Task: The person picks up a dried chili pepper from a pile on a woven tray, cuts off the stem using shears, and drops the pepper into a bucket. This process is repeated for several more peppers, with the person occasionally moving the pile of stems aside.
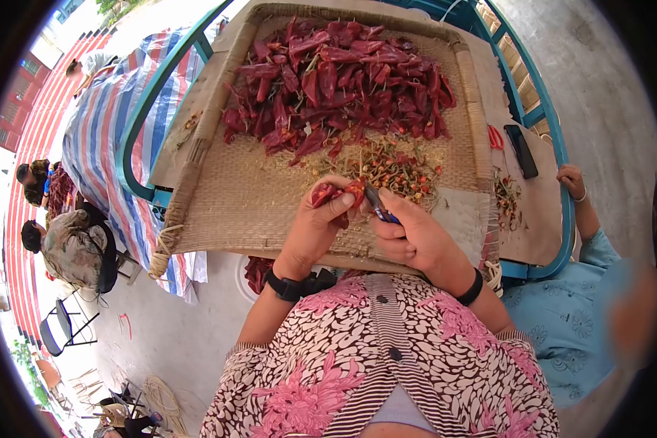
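Observation:
My left hand [320, 219] is closed round a red dried pepper [325, 196], whose opened end shows orange-red inside. In my right hand [416, 235] is a pair of scissors [376, 202] with dark blades and a blue part at the grip; the blades touch or nearly touch the pepper's end. Both hands are over the near part of a woven tray [233, 208]. Just beyond them lies a pile of cut stems and bits [394, 171]. A large heap of dried red peppers [336, 80] covers the tray's far half.
Red-handled scissors [496, 137] and a black phone [520, 151] lie right of the tray, inside a teal metal frame [562, 212]. A person in blue [562, 321] stands at the right, one hand on the frame. Other people sit at the left near a folding chair [66, 321].

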Tool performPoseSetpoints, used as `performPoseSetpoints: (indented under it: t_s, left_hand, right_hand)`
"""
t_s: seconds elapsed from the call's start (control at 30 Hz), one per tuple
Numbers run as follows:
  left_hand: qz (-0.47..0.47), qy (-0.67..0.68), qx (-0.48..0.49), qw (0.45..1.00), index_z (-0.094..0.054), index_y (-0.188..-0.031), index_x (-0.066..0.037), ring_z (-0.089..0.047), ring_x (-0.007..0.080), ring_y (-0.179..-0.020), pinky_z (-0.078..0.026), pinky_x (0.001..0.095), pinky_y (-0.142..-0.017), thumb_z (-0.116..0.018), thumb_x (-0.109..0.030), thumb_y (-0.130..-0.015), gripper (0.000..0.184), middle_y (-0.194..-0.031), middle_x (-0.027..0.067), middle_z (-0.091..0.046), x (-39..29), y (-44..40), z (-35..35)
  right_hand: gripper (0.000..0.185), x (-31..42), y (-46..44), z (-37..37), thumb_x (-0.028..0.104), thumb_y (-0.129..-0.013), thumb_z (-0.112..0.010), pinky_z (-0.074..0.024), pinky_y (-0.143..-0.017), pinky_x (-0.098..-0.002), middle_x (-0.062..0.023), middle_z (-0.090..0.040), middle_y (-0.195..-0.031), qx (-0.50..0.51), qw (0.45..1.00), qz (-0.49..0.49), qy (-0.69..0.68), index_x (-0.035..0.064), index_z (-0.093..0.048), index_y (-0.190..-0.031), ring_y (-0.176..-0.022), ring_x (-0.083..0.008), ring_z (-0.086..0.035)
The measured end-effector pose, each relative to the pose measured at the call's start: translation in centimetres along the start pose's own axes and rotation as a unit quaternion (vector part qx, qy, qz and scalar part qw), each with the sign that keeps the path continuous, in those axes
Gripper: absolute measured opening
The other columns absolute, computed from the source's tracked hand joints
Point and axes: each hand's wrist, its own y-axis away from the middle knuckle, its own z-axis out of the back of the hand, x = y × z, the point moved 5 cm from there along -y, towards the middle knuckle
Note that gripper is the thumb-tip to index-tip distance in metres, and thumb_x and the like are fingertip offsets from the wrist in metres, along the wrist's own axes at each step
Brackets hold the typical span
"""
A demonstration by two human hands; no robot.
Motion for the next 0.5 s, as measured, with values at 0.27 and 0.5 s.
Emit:
performPoseSetpoints:
  t_s: [0.27, 0.5]
  left_hand:
    - [0.009, 0.044, 0.036, 0.998, -0.057, -0.106, -0.007, -0.055, 0.0118, -0.074, -0.042, 0.0247, -0.063, -0.064, -0.01, -0.09, 0.017, -0.087, 0.0039, -0.062, 0.4, -0.6, -0.4]
    - [0.026, -0.009, -0.043, 0.999, -0.057, -0.107, -0.006, -0.056, 0.0125, -0.071, -0.043, 0.0249, -0.063, -0.065, -0.01, -0.089, 0.02, -0.083, 0.0041, -0.06, 1.0, 0.2, 0.3]
  right_hand:
    - [0.029, -0.6, -0.3, 0.0, 0.041, -0.101, -0.044, -0.0203, -0.034, -0.0185, 0.0078, -0.034, -0.058, 0.08, 0.983, 0.008, -0.166, 0.0137, -0.053, -0.103, -0.039, -0.0027, -0.027]
    - [0.033, 1.2, 0.8, 2.4, 0.042, -0.1, -0.044, -0.0212, -0.034, -0.0199, 0.005, -0.037, -0.061, -0.106, 0.989, 0.067, 0.079, 0.0096, -0.053, -0.101, -0.039, -0.0029, -0.028]
